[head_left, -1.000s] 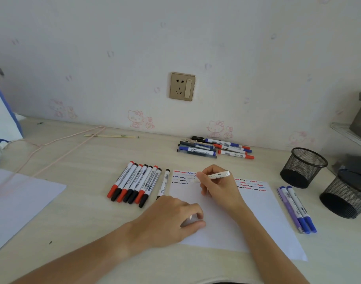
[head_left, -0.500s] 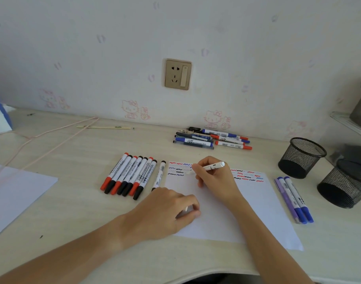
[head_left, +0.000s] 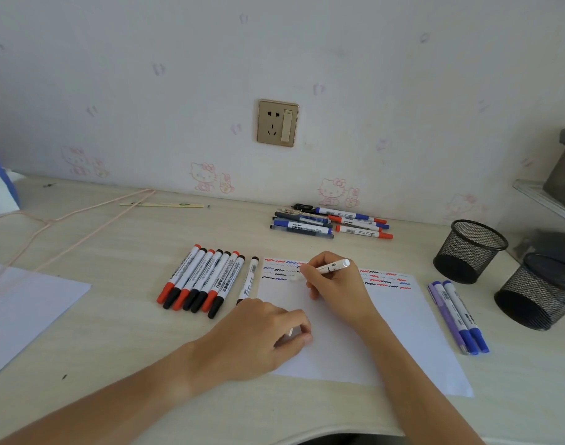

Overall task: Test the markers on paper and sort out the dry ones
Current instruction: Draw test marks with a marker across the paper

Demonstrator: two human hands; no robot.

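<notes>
The right hand [head_left: 334, 285] pinches a white-barrelled marker [head_left: 331, 268] in a writing grip, its tip down on the upper part of the paper sheet [head_left: 400, 322] — the tip itself is hidden by the fingers. The sheet lies flat on the pale wooden worktop [head_left: 120, 332] and carries short wavy test strokes in red, blue and black along its far edge. The left hand [head_left: 258, 335] rests on the sheet's near-left part, fingers curled around a small white cap [head_left: 291, 331]. Left of the sheet lies a tidy row of red- and black-capped markers [head_left: 199, 281], with one black marker [head_left: 247, 281] just beside the paper. Three blue and purple markers [head_left: 457, 316] lie to the right — near two black mesh pen cups [head_left: 470, 250]. A loose pile of markers [head_left: 332, 221] sits by the wall.
</notes>
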